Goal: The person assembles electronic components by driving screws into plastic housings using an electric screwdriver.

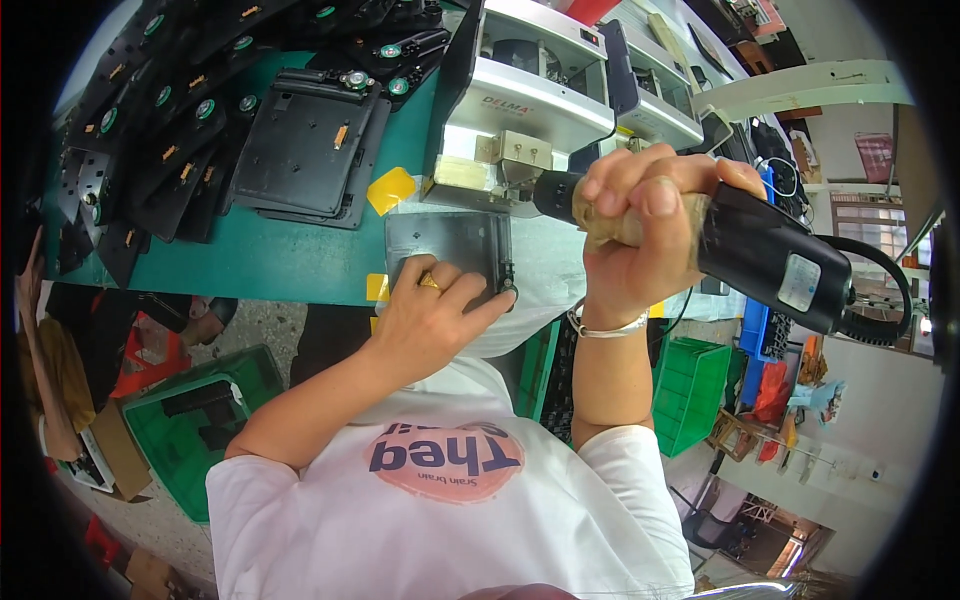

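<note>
My right hand point(645, 205) is wrapped round a black electric screwdriver point(770, 245), its grip partly bound in tan tape. The screwdriver lies nearly level, its nose beside the small metal block at the front of a silver-and-white screw feeder point(545, 95); the bit's tip is hard to make out. Near the table's front edge lies a flat black plastic panel point(435, 230). My left hand point(430, 310) presses on that panel with bent fingers, thumb at the round fitting on its right corner. A ring is on one finger.
More black panels point(300, 150) are stacked on the green table mat point(270, 260), with many others heaped at the far left. A second feeder point(655, 85) stands to the right. Green crates point(690, 395) sit below the table. At the far left shows another person's arm point(45, 370).
</note>
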`<state>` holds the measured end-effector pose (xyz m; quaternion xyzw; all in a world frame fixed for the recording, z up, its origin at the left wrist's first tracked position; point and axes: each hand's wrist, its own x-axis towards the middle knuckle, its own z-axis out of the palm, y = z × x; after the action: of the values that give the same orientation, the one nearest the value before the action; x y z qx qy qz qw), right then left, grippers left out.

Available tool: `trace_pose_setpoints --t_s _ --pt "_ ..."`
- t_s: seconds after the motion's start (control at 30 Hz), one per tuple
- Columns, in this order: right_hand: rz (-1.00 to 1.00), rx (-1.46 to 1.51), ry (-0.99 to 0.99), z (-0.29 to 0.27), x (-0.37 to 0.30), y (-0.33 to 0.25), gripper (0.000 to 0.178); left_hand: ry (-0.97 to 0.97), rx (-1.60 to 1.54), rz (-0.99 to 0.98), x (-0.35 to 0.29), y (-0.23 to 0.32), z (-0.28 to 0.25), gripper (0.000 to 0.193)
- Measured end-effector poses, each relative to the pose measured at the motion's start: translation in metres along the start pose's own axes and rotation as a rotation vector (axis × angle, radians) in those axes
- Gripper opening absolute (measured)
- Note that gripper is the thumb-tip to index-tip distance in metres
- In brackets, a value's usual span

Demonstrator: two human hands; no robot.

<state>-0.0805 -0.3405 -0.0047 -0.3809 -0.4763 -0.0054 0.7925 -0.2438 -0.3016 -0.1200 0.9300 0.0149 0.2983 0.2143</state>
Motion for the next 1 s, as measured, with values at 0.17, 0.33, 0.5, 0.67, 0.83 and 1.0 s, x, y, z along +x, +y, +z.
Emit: trace_pose_setpoints --t_s 0.17,0.33,0.5,0.67,0.83,1.0 --pt "0.007 -0.072 -0.003 -0.004 0.001 0.004 0.046 -0.011 -0.008 -0.006 0.000 -0.001 0.000 0.032" --pt "0.055 -0.016 -0.005 -0.003 0.000 0.008 0.046 -0.009 -0.002 -0.013 -0.001 -0.001 0.001 0.032" --pt "0.070 -0.011 -0.035 -0.001 0.001 0.006 0.047 -0.011 -0.003 -0.023 -0.001 0.000 0.000 0.032" --pt "0.034 -0.002 -0.040 0.002 0.000 0.007 0.049 -0.002 -0.008 -0.032 0.000 0.000 0.000 0.031" --pt "0.185 -0.146 -0.219 -0.002 0.014 0.010 0.041 0.021 -0.014 -0.040 -0.001 -0.001 0.005 0.033" --pt "0.308 -0.081 -0.208 -0.004 0.020 0.009 0.039 0.003 -0.064 -0.080 0.003 0.002 0.003 0.031"
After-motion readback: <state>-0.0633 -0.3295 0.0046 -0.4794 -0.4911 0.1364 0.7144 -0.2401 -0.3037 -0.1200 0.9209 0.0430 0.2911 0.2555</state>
